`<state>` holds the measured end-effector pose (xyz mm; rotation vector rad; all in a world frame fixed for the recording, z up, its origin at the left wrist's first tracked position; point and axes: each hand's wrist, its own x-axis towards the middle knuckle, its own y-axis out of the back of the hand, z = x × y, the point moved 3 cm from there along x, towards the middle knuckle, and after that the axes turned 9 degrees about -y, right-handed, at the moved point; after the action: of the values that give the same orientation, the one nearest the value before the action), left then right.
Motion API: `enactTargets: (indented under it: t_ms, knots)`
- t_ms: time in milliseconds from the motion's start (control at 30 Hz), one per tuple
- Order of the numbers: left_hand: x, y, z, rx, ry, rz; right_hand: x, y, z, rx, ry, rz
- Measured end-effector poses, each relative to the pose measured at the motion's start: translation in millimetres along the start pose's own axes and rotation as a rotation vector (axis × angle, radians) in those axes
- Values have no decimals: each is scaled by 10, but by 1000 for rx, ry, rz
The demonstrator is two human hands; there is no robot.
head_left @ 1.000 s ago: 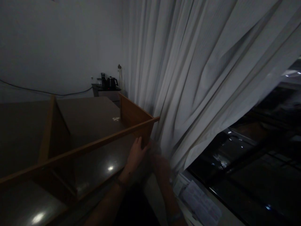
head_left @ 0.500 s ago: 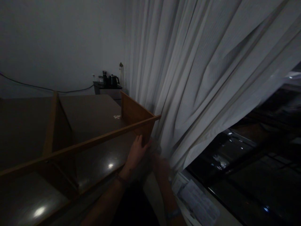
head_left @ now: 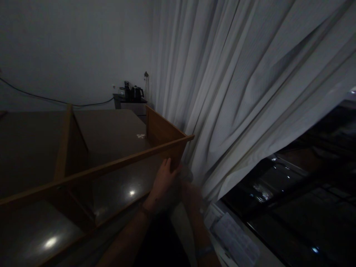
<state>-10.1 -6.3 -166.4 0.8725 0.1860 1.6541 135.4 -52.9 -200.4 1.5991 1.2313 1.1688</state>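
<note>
The room is dim. My left hand (head_left: 163, 181) rests with its fingers stretched against the end of the wooden partition (head_left: 116, 163) at the corner of a dark desk (head_left: 122, 189). My right hand (head_left: 189, 189) is just to its right, low beside the desk's corner and close to the white curtain (head_left: 236, 96). Darkness hides its fingers, and a pale blurred thing sits by them that I cannot name.
A small side table with a kettle (head_left: 135, 92) stands in the far corner by the wall. A cable (head_left: 55, 101) runs along the wall. Papers (head_left: 236, 241) lie on the sill under a dark window (head_left: 300, 200) at right.
The view has drifted slightly, so the desk and kettle sit a little higher and further right. Both hands stay at the desk's corner.
</note>
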Motion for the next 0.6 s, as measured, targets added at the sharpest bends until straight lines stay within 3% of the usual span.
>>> enactTargets:
  t_ms: [333, 600]
  knots:
    - [0, -10, -21, -6, 8, 2, -14, -105, -10, 572, -85, -80]
    - [-5, -12, -23, -5, 15, -6, -5, -275, 22, 813, -151, -130]
